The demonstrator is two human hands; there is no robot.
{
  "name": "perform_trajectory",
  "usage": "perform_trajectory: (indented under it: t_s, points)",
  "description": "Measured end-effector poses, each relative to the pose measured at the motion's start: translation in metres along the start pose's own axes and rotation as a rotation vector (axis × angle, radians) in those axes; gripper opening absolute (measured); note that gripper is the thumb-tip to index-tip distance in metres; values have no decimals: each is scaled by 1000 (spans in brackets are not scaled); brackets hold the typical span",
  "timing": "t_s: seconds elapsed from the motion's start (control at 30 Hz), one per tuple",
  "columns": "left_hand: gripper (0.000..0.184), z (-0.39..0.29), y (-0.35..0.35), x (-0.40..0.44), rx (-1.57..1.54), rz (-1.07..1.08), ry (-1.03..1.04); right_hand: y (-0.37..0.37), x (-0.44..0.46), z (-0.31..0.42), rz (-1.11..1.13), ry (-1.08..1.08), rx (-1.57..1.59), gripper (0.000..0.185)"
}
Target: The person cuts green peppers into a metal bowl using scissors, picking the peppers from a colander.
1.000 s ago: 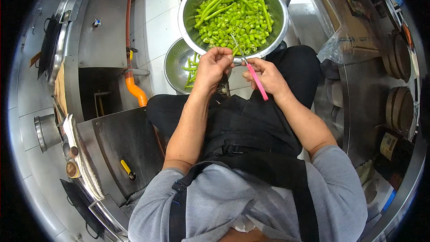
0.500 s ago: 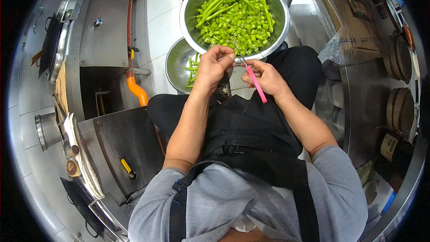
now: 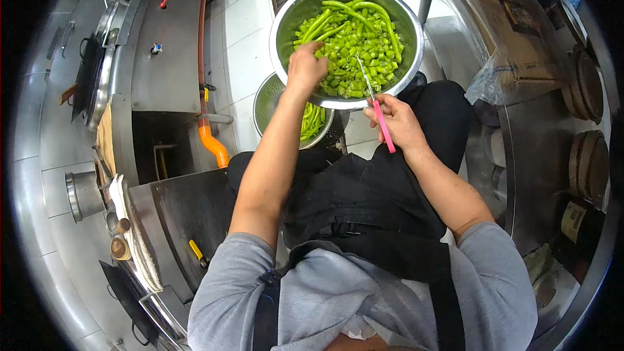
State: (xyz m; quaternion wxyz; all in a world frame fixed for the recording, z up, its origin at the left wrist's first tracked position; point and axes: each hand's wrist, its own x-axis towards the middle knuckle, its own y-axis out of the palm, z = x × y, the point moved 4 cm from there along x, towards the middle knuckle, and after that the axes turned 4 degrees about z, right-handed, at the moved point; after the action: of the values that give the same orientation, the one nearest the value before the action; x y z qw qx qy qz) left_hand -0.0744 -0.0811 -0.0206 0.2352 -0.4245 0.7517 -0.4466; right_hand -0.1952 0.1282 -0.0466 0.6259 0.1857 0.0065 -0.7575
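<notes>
Lots of cut green beans (image 3: 351, 42) sit in a big shiny bowl (image 3: 411, 39). The left hand (image 3: 307, 65) is over them; I cannot tell if it pinches any. The right hand (image 3: 402, 123) is wrapped around a pink-handled tool (image 3: 383, 127) that points over the bowl.

1. The left hand (image 3: 307, 65) has left the scissors (image 3: 385, 129) and reached over the big bowl (image 3: 411, 34), by the long beans (image 3: 316, 26).
2. Its forearm now crosses the colander (image 3: 265, 102), uncovering beans (image 3: 313, 121) on the right.
</notes>
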Motion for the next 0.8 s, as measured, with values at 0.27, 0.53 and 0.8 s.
perform_trajectory:
  t_s: [0.27, 0.53, 0.8]
  points:
    - [34, 26, 21, 47, 459, 51, -87, -6, 0, 0, -6, 17, -44, 45]
    - [25, 24, -9, 1, -75, 64, -102, -4, 1, 3, 32, 12, 68, 50]
    - [21, -25, -39, -96, -776, 288, -250, 0, 0, 3, 104, -38, 92, 44]
